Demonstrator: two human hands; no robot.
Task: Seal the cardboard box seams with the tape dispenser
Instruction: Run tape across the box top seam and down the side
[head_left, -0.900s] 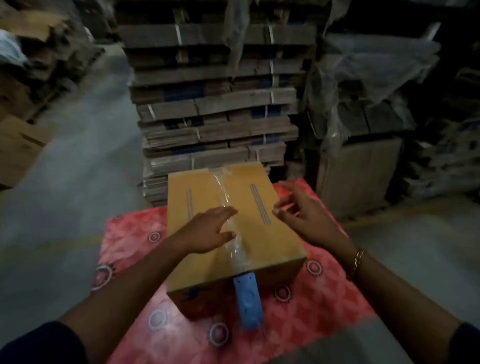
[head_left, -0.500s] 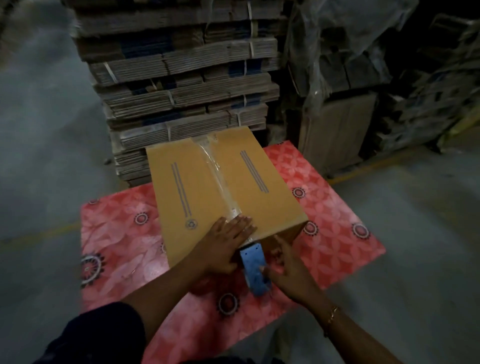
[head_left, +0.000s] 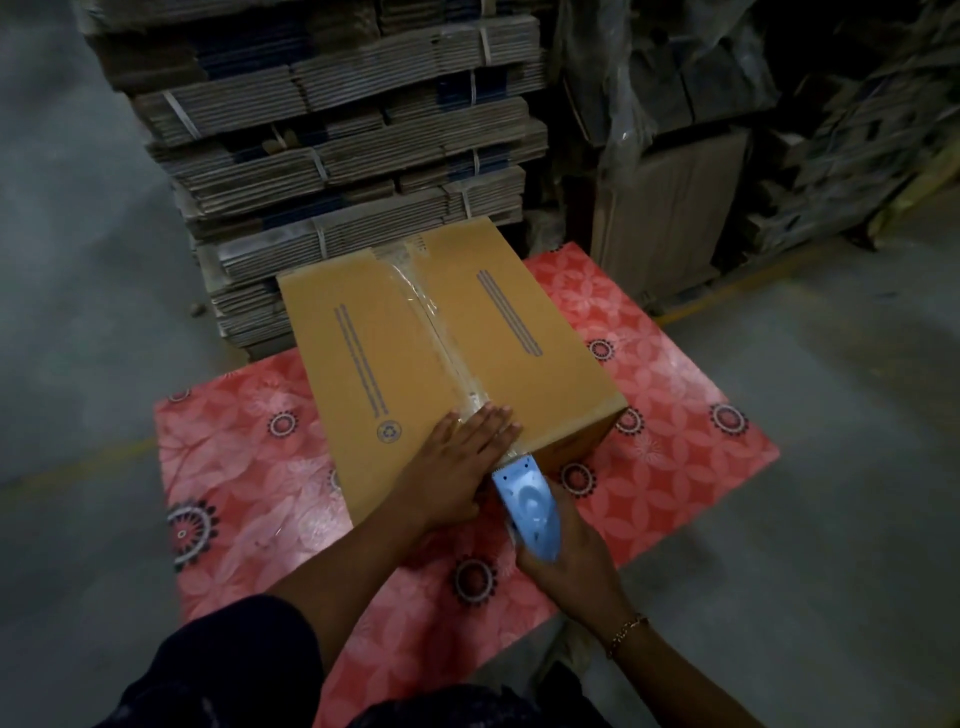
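A closed brown cardboard box (head_left: 379, 332) lies on a red flower-patterned table top (head_left: 249, 499). Clear tape (head_left: 434, 322) runs along its middle seam from the far edge to the near edge. My left hand (head_left: 460, 465) lies flat with fingers spread on the near end of the taped seam. A light blue tape dispenser (head_left: 530, 506) hangs just over the box's near edge, its toothed end touching the tape. My right hand (head_left: 569, 566) grips the dispenser from below and behind.
Tall strapped stacks of flattened cardboard (head_left: 332, 130) stand right behind the table. Plastic-wrapped bundles and a wooden crate (head_left: 670, 208) stand at the back right. Grey concrete floor (head_left: 67, 291) lies to the left and right of the table.
My left hand slid down the seam to the box's near edge. My right hand left the box top and took hold of the dispenser, now tilted back from the edge.
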